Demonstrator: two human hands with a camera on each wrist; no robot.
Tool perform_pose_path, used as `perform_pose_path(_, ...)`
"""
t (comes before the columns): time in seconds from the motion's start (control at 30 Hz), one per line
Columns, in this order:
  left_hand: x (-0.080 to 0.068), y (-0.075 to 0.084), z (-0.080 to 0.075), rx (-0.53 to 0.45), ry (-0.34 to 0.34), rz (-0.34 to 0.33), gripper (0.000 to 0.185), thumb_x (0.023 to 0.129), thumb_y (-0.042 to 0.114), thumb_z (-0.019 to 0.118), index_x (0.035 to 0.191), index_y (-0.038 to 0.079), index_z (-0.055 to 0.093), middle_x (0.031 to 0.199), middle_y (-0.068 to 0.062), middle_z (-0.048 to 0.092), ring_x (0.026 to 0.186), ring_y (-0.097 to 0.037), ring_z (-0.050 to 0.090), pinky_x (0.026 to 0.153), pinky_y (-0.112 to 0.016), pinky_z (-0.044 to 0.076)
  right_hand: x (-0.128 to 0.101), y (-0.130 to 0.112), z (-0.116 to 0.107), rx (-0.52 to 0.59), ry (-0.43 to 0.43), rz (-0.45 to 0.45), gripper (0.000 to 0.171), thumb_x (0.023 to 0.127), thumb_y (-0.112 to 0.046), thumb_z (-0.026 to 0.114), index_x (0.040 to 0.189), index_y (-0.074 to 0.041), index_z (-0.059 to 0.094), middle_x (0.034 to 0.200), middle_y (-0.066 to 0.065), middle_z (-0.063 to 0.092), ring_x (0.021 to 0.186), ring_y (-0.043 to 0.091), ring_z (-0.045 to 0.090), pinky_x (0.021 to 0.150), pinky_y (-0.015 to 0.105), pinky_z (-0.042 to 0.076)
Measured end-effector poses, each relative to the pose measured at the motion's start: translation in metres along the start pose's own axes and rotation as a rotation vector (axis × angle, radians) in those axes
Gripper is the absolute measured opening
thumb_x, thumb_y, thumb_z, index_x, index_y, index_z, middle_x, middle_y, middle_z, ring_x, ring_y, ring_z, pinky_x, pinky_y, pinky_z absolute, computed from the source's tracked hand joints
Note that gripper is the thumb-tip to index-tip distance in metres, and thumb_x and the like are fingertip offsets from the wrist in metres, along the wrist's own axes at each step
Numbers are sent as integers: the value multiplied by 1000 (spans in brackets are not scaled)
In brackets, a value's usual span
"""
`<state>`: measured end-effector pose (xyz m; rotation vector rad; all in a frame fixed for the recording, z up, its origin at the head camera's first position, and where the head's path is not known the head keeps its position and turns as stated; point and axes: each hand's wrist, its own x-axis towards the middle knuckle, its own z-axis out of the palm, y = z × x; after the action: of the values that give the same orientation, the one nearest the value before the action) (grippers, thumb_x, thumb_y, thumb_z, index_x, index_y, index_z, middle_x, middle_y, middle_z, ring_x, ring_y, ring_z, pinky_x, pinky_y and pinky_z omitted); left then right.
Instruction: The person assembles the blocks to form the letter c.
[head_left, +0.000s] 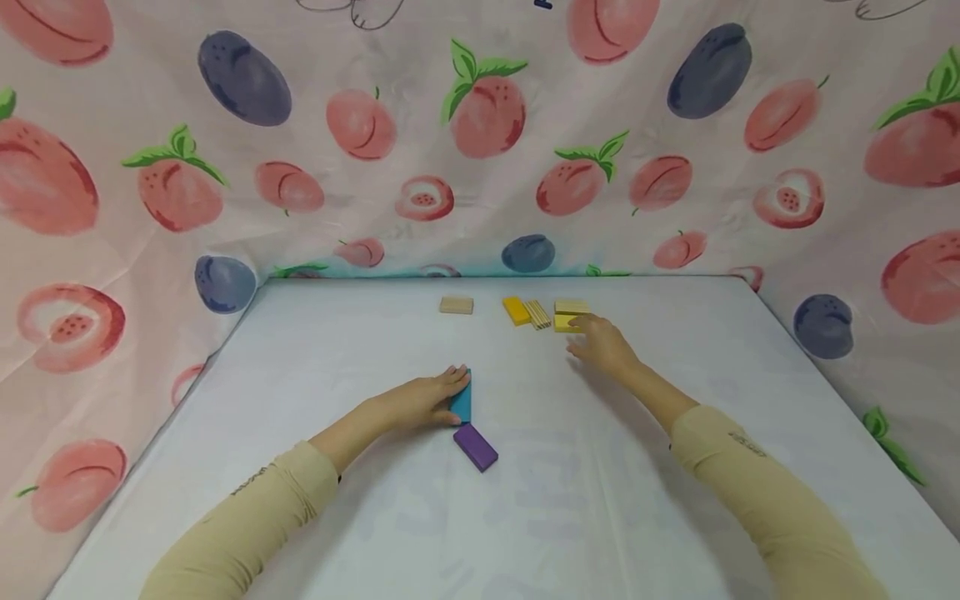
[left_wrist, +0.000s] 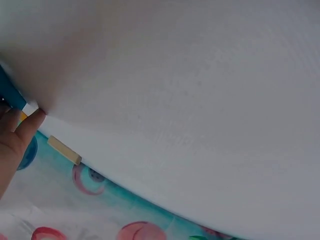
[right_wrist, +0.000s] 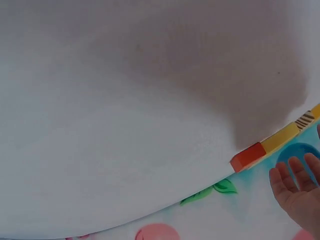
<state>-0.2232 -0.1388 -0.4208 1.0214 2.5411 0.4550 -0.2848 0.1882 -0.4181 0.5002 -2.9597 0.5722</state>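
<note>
Now, from the left, a tan-sleeved arm (head_left: 240,525) is stretched forward, and a blue rectangular block (head_left: 463,402) is spanned end to end by the left hand's (head_left: 416,402) thumb and fingers, with a purple rectangular block (head_left: 476,447) just nearer. White tabletop (head_left: 525,379) is left between the hands. Near the far edge, a yellow rectangular block (head_left: 564,323) is overlapped by the loosely spread right hand (head_left: 606,346); contact cannot be told.

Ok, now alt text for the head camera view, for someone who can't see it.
A person's left hand touches a blue block beside a purple block on a white table; the right hand partly covers a yellow block near the far edge, where other blocks lie. Fruit-print cloth hangs behind.
</note>
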Motion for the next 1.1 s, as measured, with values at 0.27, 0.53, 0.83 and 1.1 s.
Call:
perform_pose_path(0.27,0,2,-1,9,1,-23,72,92,35,59,147,3,26,156,-14,18,144,-29,18,116,-44,26,10,6,3,10,-8,3,41,86,-10,68,119,11,57,122,31,56,114,44,55,98,52,45)
perform_pose_path(0.53,9,11,-6,159,-20,-85,72,89,37,63,145,3,33,153,-16,28,140,-32,30,110,-47,35,29,12,2,11,-23,42,41,89,-11,64,125,7,54,125,29,54,114,43,54,98,52,45)
perform_pose_path(0.83,9,12,-9,151,-24,-104,73,87,35,65,144,2,35,152,-17,29,139,-33,31,110,-47,35,49,3,10,77,-21,1,46,88,-17,67,123,9,55,122,29,57,111,41,55,98,50,45)
perform_pose_path(1.1,10,12,-8,129,-27,-98,73,87,35,65,144,3,34,153,-14,27,141,-30,29,112,-44,33,62,-9,14,91,-51,27,50,88,-18,67,126,11,51,123,30,55,109,40,57,95,49,48)
